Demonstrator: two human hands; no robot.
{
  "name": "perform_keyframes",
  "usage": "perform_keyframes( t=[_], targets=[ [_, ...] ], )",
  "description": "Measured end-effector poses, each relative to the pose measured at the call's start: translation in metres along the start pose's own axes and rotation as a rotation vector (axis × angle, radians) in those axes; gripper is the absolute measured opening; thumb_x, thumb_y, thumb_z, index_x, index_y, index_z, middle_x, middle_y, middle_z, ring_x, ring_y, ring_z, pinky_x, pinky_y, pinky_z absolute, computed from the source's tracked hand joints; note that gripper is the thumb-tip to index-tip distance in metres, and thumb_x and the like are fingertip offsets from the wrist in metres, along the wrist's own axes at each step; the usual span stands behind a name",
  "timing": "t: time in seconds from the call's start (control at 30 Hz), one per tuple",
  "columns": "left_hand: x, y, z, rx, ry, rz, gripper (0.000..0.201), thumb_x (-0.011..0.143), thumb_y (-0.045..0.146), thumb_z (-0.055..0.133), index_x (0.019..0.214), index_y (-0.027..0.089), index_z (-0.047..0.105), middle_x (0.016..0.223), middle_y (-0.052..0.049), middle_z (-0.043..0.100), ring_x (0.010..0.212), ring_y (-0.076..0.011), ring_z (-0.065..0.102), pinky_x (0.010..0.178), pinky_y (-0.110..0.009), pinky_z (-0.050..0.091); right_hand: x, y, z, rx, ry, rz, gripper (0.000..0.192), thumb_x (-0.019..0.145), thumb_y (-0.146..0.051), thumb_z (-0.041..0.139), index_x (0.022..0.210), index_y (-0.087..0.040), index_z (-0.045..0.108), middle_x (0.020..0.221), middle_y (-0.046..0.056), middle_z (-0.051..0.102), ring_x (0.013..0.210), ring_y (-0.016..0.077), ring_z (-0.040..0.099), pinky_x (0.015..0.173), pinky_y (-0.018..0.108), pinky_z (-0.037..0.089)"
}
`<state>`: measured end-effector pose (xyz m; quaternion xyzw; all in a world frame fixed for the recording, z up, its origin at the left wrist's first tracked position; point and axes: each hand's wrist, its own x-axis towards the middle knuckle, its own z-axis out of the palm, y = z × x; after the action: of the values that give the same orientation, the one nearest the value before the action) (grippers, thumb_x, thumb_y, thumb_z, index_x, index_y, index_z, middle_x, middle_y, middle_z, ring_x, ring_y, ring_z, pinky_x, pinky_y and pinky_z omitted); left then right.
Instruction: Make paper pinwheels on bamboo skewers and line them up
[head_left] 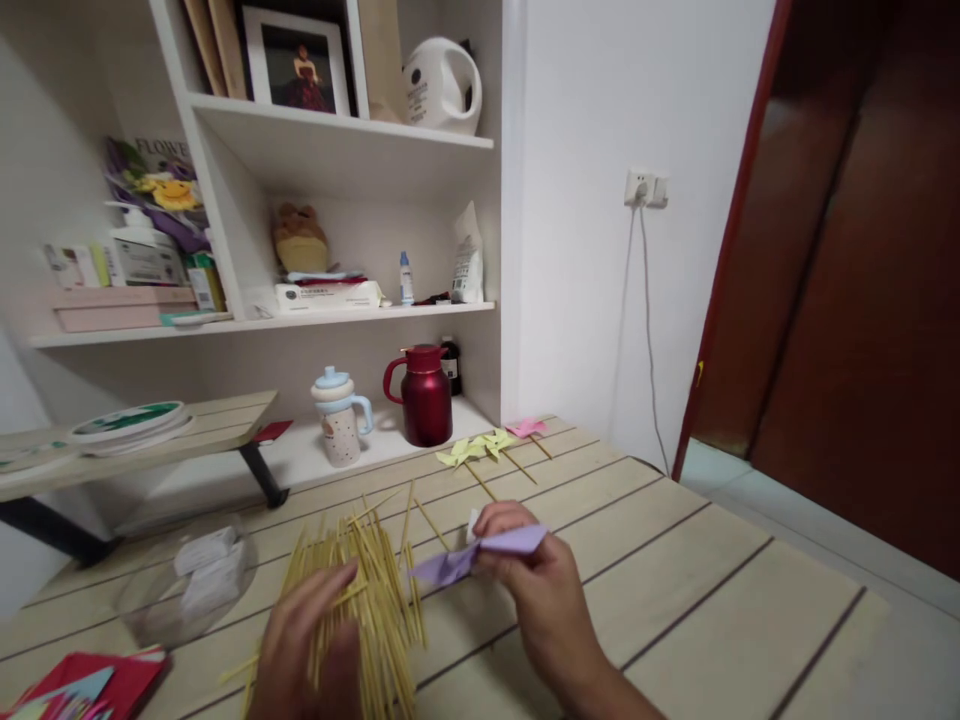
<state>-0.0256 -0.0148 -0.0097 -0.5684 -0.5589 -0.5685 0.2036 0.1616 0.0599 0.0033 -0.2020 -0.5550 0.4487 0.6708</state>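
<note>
My right hand (529,575) pinches a purple paper pinwheel (514,541), held above the table with its folded blades spread to both sides. A small white piece (472,524) shows behind the fingers; I cannot make out what it is. Over a loose pile of thin yellow sticks (375,600) hovers my left hand (304,640), its thumb and fingers apart and slightly blurred. Whether it touches a stick is hard to see. Beyond the right hand, yellow-green paper pinwheels (480,448) on sticks and a pink pinwheel (528,427) lie on the table.
The slatted wooden table (697,590) stands against a white shelf unit. A clear bowl (191,585) with white packets sits left, near red paper (97,685). Behind stand a red jug (426,398), a lidded cup (341,418) and a small raised stand (225,418).
</note>
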Motion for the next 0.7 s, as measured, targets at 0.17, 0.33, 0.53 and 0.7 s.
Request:
perform_keyframes(
  t=[0.17,0.33,0.53,0.7],
  targets=[
    [0.018,0.015,-0.014,0.032,0.140,-0.481,0.033,0.091,0.050,0.047,0.092,0.024,0.067,0.097,-0.004,0.071,0.101,-0.0236,0.065,0.093,-0.039,0.046,0.008,0.011,-0.007,0.253,0.103,0.207,0.013,0.068,-0.025,0.081,0.079,-0.020,0.074,0.084,0.002,0.067,0.080,0.0182,0.058,0.073,0.031,0.046],
    [0.037,-0.024,-0.028,0.270,-0.097,-0.014,0.032,0.091,0.043,0.047,0.097,0.020,0.069,0.097,-0.009,0.075,0.096,-0.0267,0.066,0.089,-0.042,0.046,0.010,0.016,-0.009,0.360,0.105,0.307,0.025,0.065,-0.032,0.085,0.083,-0.020,0.075,0.079,0.002,0.069,0.074,0.0170,0.057,0.072,0.031,0.045],
    [0.039,-0.074,-0.048,0.513,-0.531,0.172,0.025,0.087,0.035,0.051,0.089,0.028,0.075,0.099,-0.004,0.075,0.093,-0.0275,0.067,0.081,-0.043,0.046,0.013,0.009,-0.009,0.475,0.138,0.365,0.032,0.060,-0.036,0.089,0.085,-0.021,0.075,0.081,0.001,0.072,0.074,0.0164,0.060,0.075,0.032,0.047],
    [0.028,-0.079,-0.050,0.537,-0.711,0.201,0.022,0.088,0.031,0.053,0.089,0.030,0.075,0.101,-0.002,0.075,0.098,-0.0234,0.067,0.089,-0.041,0.045,0.012,0.004,-0.008,0.529,0.139,0.412,0.033,0.057,-0.035,0.091,0.082,-0.020,0.076,0.082,0.001,0.073,0.074,0.0155,0.060,0.074,0.030,0.047]
  ],
)
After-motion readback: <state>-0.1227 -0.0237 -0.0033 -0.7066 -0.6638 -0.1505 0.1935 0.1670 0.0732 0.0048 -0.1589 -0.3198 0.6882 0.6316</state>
